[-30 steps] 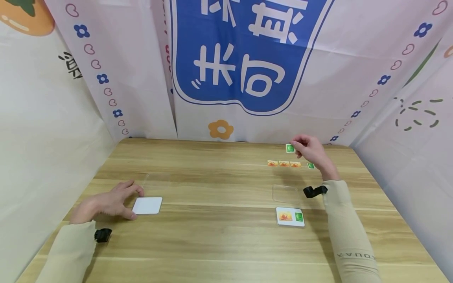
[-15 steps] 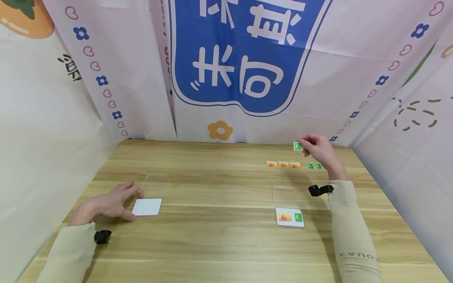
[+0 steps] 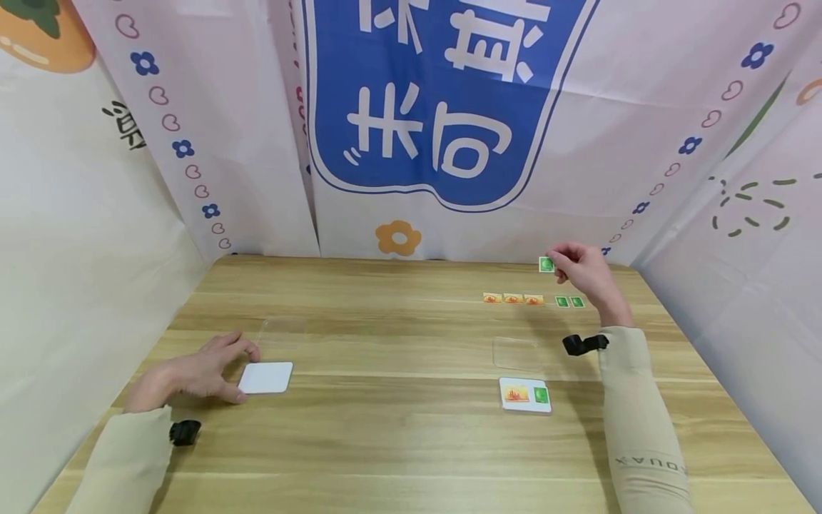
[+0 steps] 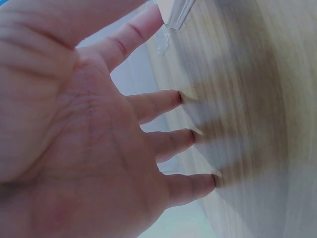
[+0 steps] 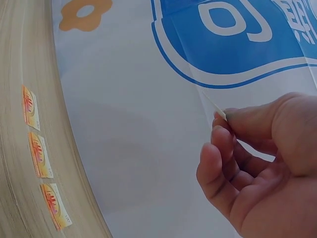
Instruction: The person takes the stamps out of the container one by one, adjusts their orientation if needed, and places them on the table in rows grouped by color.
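Note:
Between thumb and forefinger, my right hand (image 3: 583, 273) pinches a small green stamp (image 3: 546, 265), raised near the back of the table. In the right wrist view the stamp (image 5: 214, 105) appears nearly edge-on. Two green stamps (image 3: 569, 302) lie below that hand, in line with three orange stamps (image 3: 513, 298). My left hand (image 3: 204, 366) rests on the table, thumb and forefinger at the left corners of a white card stack (image 3: 266, 378). The left wrist view shows its fingers (image 4: 158, 144) spread and fairly straight, with several tips on the wood.
At the right lies a white card (image 3: 525, 395) bearing an orange and a green stamp picture. Clear plastic lids (image 3: 516, 353) lie behind it and behind the white stack. A printed cloth (image 3: 270, 178) rises at the table's back edge, with more cloth at both sides.
One green stamp that was under my right fingers now shows beside the other. The right hand has shifted right with its green stamp. My left hand stays put.

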Tool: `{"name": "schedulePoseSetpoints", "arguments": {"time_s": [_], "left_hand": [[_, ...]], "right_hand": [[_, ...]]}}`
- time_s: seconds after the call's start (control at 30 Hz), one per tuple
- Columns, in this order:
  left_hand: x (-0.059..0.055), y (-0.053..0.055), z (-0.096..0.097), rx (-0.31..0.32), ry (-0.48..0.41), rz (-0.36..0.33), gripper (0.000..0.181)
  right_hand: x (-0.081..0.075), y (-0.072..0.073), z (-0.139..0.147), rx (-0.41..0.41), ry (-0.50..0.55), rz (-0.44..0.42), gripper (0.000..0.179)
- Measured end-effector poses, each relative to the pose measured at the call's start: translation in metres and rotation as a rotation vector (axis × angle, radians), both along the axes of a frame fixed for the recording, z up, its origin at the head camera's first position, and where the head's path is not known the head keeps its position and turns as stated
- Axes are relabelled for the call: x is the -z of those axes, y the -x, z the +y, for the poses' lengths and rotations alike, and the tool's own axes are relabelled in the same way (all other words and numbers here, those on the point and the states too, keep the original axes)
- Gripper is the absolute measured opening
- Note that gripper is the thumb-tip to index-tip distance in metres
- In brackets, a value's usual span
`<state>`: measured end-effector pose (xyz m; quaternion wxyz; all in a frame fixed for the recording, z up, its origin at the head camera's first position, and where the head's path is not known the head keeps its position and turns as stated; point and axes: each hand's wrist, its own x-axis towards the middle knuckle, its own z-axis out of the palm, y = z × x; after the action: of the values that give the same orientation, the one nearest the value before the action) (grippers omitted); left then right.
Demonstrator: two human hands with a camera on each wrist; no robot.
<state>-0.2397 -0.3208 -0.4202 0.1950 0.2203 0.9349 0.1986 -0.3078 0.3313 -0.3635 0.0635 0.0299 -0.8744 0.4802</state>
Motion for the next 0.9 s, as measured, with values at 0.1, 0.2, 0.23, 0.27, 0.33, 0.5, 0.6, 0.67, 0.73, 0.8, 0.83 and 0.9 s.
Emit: {"name": "schedulePoseSetpoints", "arguments": {"time_s": [0.1, 0.2, 0.23, 0.27, 0.33, 0.5, 0.6, 0.67, 0.73, 0.8, 0.83, 0.9], "left_hand": [[0.000, 0.000, 0.000, -0.004, -0.002, -0.006, 0.058], [0.000, 0.000, -0.001, -0.020, -0.004, -0.026, 0.058], [0.001, 0.001, -0.001, -0.021, -0.004, -0.029, 0.058], [0.001, 0.001, -0.001, -0.024, -0.005, -0.035, 0.058], [0.000, 0.001, 0.000, -0.030, -0.008, -0.045, 0.058], [-0.001, 0.001, -0.001, -0.024, -0.009, -0.046, 0.058], [-0.001, 0.001, 0.000, -0.026, -0.004, -0.045, 0.059], [-0.001, 0.001, 0.000, -0.032, 0.000, -0.046, 0.058], [0.000, 0.001, 0.000, -0.026, 0.002, -0.038, 0.058], [0.000, 0.001, 0.000, -0.021, 0.003, -0.032, 0.058], [0.000, 0.001, 0.000, -0.019, 0.004, -0.028, 0.058], [0.000, 0.001, 0.000, -0.014, 0.005, -0.021, 0.058]], "right_hand": [[-0.001, -0.001, 0.002, 0.016, -0.001, 0.002, 0.035], [-0.001, -0.002, 0.005, 0.027, 0.000, -0.002, 0.035], [0.000, -0.002, 0.006, 0.030, 0.000, -0.003, 0.036], [0.000, -0.002, 0.007, 0.032, 0.000, -0.005, 0.036], [0.000, -0.002, 0.009, 0.037, 0.000, -0.005, 0.036], [0.002, -0.001, 0.013, 0.050, -0.001, -0.005, 0.037], [0.004, -0.001, 0.016, 0.057, -0.003, -0.014, 0.037], [0.006, 0.000, 0.018, 0.058, -0.006, -0.019, 0.038], [0.007, 0.000, 0.020, 0.061, -0.008, -0.024, 0.039], [0.008, 0.001, 0.021, 0.063, -0.014, -0.023, 0.039], [0.008, 0.001, 0.022, 0.063, -0.016, -0.022, 0.039], [0.009, 0.001, 0.023, 0.067, -0.021, -0.021, 0.039]]}}
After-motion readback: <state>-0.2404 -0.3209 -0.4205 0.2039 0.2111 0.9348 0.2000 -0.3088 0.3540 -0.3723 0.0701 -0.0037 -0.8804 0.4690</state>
